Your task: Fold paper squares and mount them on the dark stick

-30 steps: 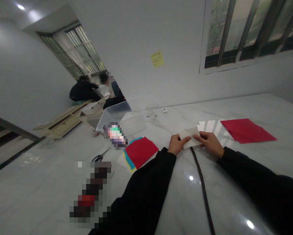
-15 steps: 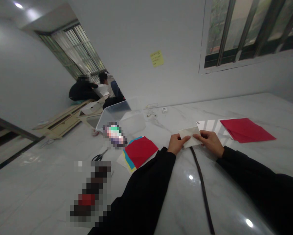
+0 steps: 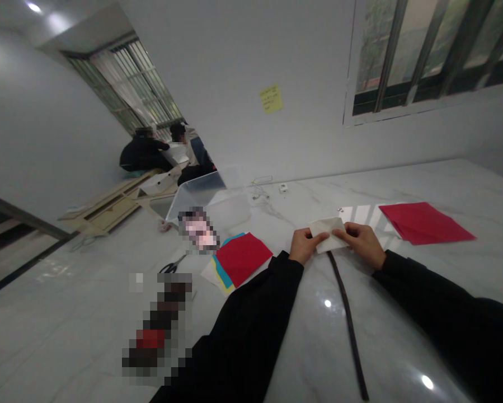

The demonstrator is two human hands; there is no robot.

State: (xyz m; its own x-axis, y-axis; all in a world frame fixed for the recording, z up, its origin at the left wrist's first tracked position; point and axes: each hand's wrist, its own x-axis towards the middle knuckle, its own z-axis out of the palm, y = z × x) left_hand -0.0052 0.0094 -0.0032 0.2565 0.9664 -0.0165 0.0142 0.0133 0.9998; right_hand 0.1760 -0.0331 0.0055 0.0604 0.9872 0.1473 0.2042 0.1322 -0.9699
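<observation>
A small folded piece of white paper [image 3: 327, 230] lies on the glossy white marble floor [image 3: 301, 336] in front of me. My left hand [image 3: 304, 246] pinches its left lower corner. My right hand [image 3: 362, 242] pinches its right edge, fingers closed on it. Both arms wear black sleeves. A dark narrow strip [image 3: 347, 319] runs from under the paper toward me.
A stack of coloured sheets with red on top [image 3: 240, 258] lies to the left, with scissors [image 3: 172, 265] beyond it. Red sheets [image 3: 423, 222] lie at right. A clear plastic bin [image 3: 211, 204] stands behind. Two people sit far back left by wooden boards [image 3: 108, 210].
Almost nothing has moved; both hands stay on the white paper, and the view has shifted only slightly.
</observation>
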